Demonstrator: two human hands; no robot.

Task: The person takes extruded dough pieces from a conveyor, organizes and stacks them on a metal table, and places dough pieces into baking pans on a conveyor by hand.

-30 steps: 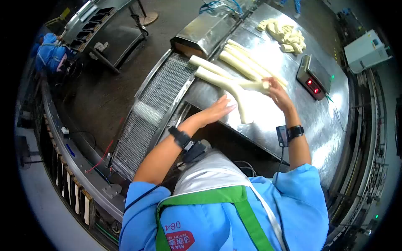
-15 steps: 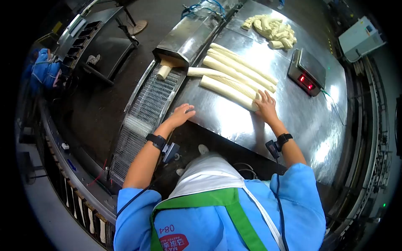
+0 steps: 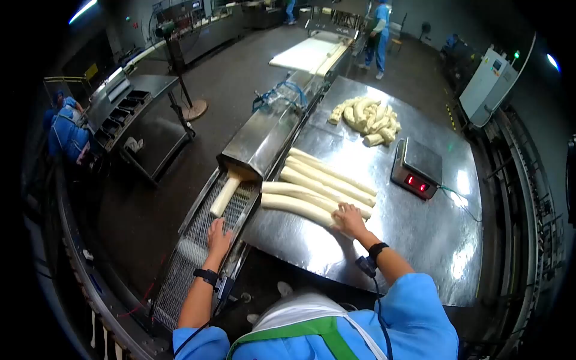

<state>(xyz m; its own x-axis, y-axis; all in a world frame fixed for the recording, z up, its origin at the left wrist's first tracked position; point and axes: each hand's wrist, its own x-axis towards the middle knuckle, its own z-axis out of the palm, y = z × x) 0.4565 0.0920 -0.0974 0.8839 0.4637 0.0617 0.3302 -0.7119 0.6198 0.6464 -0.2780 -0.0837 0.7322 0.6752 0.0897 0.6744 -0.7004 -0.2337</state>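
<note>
Several long pale dough rolls (image 3: 327, 187) lie side by side on the steel table (image 3: 288, 240). My right hand (image 3: 350, 220) rests on the right end of the nearest rolls, its fingers apart. Over the mesh conveyor (image 3: 195, 235), my left hand (image 3: 219, 237) is open and holds nothing. Just beyond its fingertips, another dough roll (image 3: 225, 195) sticks out of the metal housing (image 3: 259, 139) onto the mesh.
A heap of dough pieces (image 3: 367, 119) sits at the table's far side, with a scale (image 3: 418, 168) to its right. A white belt (image 3: 309, 54) runs behind the housing. One person (image 3: 378, 39) stands far back; another (image 3: 67, 133) is at the left.
The view has tilted up and shows more of the room. A dough roll has emerged from the housing, and my left hand has moved over the conveyor. The rolls on the table now lie closer together.
</note>
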